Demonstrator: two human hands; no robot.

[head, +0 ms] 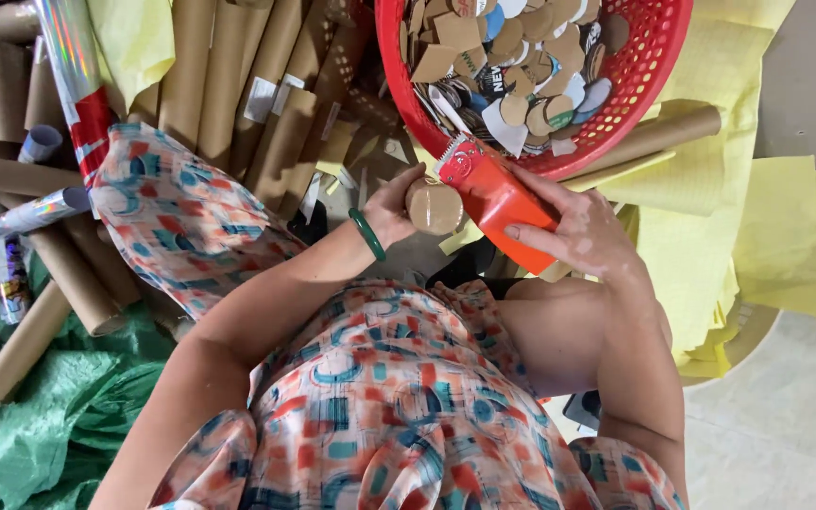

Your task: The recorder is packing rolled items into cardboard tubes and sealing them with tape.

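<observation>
The fingers of the left hand are curled around a brown cardboard tube, whose round, capped end is turned toward the camera. A green bangle is worn on that wrist. The fingers of the right hand are wrapped over an orange-red plastic tape dispenser, which is pressed against the side of the tube end; its toothed edge is seen at the upper end, just beside the left thumb. Both are held above the lap, in front of a patterned dress in orange, teal and white.

Directly beyond the dispenser, a red perforated plastic basket is found, filled with round cardboard discs (some plain brown, some printed). Its rim lies just behind the dispenser's top, so the lower rim is partly hidden. Sheets of yellow paper are spread under and to the right of the basket, and another cardboard tube lies across them.

To the left, many long brown cardboard tubes are stacked side by side, with silvery holographic foil rolls among them. A crumpled green plastic sheet covers the floor at lower left. Pale floor tiles are seen at lower right.
</observation>
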